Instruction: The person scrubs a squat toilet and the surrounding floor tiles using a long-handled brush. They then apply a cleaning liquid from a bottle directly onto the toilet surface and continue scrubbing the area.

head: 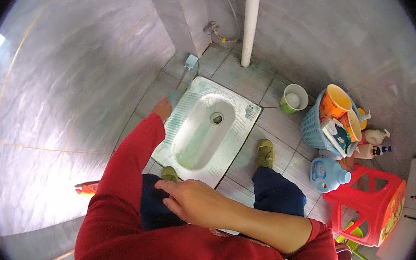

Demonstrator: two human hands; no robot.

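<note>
My left hand (162,109) grips the handle of a long toilet brush (178,85) beside the left edge of a white squat toilet (203,131). The brush's pale blue head (191,61) points away from me, over the floor tiles near the wall corner. Set into the floor, the toilet has a ribbed rim and a round drain hole towards its far end. My right hand (190,199) lies across the front of my body above my left thigh, thumb and index finger apart. Nothing shows in it, though its underside is hidden.
A white pipe (249,28) meets the floor behind the toilet. To the right stand a paper bucket (289,104), a blue basket (309,130) holding paper buckets, pump bottles (375,137), a blue jug (327,175) and a red plastic stool (366,220). A tiled wall (65,90) rises at left.
</note>
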